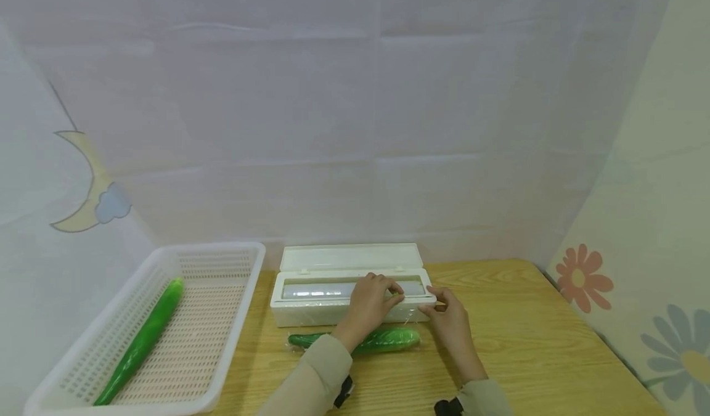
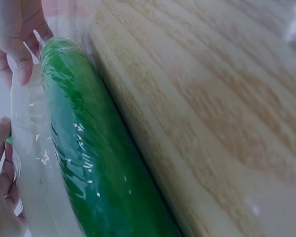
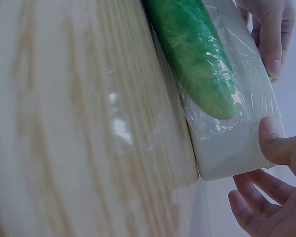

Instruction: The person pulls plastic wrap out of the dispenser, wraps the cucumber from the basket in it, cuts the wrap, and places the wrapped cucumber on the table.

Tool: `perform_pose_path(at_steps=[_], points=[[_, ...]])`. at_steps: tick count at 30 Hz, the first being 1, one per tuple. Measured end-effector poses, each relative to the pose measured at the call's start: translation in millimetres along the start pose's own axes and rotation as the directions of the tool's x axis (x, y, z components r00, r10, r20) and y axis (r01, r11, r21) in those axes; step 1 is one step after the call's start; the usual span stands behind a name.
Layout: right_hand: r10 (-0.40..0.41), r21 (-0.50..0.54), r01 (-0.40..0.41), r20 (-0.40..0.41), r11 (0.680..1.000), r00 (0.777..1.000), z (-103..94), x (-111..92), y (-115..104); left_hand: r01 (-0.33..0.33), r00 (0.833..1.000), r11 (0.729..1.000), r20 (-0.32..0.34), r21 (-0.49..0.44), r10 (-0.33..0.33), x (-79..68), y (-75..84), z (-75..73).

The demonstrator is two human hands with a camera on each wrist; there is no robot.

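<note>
A white cling film dispenser box (image 1: 310, 316) stands on the table with its lid raised, a roll of film (image 1: 324, 290) inside. My left hand (image 1: 368, 305) reaches over its front edge, thumb and finger pinching a small green slider (image 3: 270, 77) on the rim. My right hand (image 1: 450, 320) grips the box's right end, thumb on the front and other fingers round the end, as the right wrist view shows. Close in front of the box lies a cucumber (image 1: 388, 340) covered in clear film (image 3: 222, 126); my left forearm partly hides it in the head view.
To the left, a white perforated plastic basket (image 1: 256, 280) holds another cucumber (image 1: 146, 336), with no film visible on it. The wooden table (image 1: 510, 330) extends to the right. A cloth backdrop (image 1: 344, 126) hangs right behind the box.
</note>
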State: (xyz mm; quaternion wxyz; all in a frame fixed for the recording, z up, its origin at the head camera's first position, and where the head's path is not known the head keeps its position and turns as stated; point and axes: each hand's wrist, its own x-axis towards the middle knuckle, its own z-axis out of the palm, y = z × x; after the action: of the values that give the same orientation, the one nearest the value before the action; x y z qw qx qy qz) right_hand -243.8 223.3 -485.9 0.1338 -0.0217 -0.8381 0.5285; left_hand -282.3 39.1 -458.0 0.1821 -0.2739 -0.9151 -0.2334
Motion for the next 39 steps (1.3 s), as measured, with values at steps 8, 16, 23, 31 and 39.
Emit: perform_pose_path(at_steps=[8, 16, 23, 31, 39], points=[[-0.002, 0.009, 0.002, -0.01, 1.0, 1.0, -0.9, -1, 0, 0.007, 1.0, 1.0, 0.001, -0.007, -0.007, 0.2, 0.2, -3.1], [-0.019, 0.004, 0.019, -0.014, 1.0, 1.0, -0.8, -2, -5, 0.009, 1.0, 1.0, -0.011, -0.02, -0.009, -0.7, 2.4, -8.3], [-0.013, -0.006, 0.013, -0.011, 1.0, 1.0, -1.5, -2, -4, 0.036, 0.999, 0.999, -0.001, -0.021, -0.036, -1.8, 4.8, -10.0], [0.074, 0.103, -0.075, 0.013, 0.992, 0.997, 0.2, -5, -4, 0.057, 0.998, 0.998, -0.004, -0.019, -0.057, -5.9, -0.7, -8.8], [0.045, 0.086, -0.043, -0.011, 0.995, 0.999, 0.4, -4, -5, 0.056, 0.998, 0.998, -0.007, -0.008, -0.056, -10.0, -6.6, -17.3]])
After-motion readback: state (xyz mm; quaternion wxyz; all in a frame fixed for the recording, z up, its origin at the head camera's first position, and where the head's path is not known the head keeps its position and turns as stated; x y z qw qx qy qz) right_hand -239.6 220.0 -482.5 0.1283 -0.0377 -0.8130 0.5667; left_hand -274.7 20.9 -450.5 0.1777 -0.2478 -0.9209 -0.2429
